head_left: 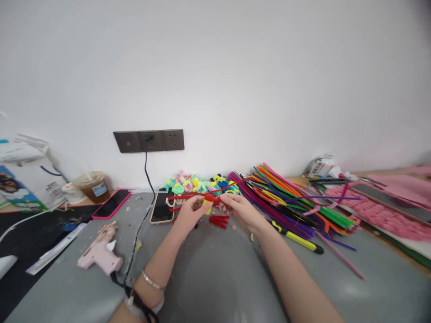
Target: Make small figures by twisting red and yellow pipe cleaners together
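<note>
Both my hands meet above the grey work surface. My left hand is closed around a red pipe cleaner bundle, with a small yellow piece showing by the thumb. From the other side, my right hand pinches the red pipe cleaner. Long red strands stick out to the left and to the upper right. Just below the hands lie several short red pipe cleaner pieces. Fingers hide how the red strands and the yellow piece join.
Loose pipe cleaners spread at right, beside a yellow utility knife. Small colourful pieces lie along the wall. To the left are a phone, a pink-cased phone, a drink cup and a corded pink glue gun.
</note>
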A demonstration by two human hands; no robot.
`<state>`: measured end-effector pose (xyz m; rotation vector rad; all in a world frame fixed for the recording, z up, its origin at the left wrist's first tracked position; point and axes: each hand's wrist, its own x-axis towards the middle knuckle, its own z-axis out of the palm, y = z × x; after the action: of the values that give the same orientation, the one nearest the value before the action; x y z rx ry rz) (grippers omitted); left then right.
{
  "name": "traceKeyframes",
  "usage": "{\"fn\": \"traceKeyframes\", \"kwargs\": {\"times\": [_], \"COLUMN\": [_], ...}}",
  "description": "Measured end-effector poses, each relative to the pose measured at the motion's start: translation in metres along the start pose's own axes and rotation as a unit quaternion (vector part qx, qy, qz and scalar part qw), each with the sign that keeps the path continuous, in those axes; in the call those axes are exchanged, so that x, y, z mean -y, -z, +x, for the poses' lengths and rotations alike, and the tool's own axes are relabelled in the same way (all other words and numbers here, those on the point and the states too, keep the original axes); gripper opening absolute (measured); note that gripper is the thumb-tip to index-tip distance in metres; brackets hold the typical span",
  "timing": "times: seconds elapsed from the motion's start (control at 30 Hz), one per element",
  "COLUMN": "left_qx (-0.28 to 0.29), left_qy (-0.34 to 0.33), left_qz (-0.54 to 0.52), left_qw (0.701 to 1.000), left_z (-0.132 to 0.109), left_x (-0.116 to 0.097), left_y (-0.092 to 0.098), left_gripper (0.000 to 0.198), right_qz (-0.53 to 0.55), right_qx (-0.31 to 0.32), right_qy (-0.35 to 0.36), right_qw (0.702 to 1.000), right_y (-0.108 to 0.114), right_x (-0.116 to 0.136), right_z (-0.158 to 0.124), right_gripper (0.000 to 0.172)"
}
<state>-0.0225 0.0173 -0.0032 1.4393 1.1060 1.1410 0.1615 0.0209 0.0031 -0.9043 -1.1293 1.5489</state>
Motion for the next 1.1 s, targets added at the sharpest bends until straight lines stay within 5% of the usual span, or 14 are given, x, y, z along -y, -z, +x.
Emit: {"fn": "traceKeyframes", "kwargs": {"times": [0.23, 0.33, 0.47, 0.67, 1.1], "left_qx": [0.191, 0.223, 0.179, -0.045, -0.100], "left_qy": [-0.108, -0.136, -0.158, -0.227, -0.347], "left_qz": [0.208, 0.256, 0.263, 0.215, 0.231], "left_qw": [0.953, 0.931, 0.935, 0.949, 0.903], "left_z": [-0.015, -0.019, -0.017, -0.010, -0.014], "left_x": [-0.002, 0.000, -0.002, -0.009, -0.015], "left_y": [-0.001, -0.006, -0.007, -0.004, -0.001], "left_gripper": [0.026, 0.023, 0.021, 0.012, 0.013], "right_qz": [0.055, 0.031, 0.012, -0.013, 0.033], "right_qx": [-0.008, 0.011, 0.011, 0.024, 0.062], "right_qy": [0.025, 0.026, 0.023, -0.005, -0.034], "right_qw": [0.998, 0.999, 1.000, 1.000, 0.997], "right_y": [0.002, 0.000, -0.002, 0.000, -0.012], "right_x": [0.003, 0.003, 0.004, -0.001, -0.004], "right_z": [0.000, -0.001, -0.002, -0.001, -0.004], "right_gripper": [0.033, 0.033, 0.033, 0.035, 0.033]}}
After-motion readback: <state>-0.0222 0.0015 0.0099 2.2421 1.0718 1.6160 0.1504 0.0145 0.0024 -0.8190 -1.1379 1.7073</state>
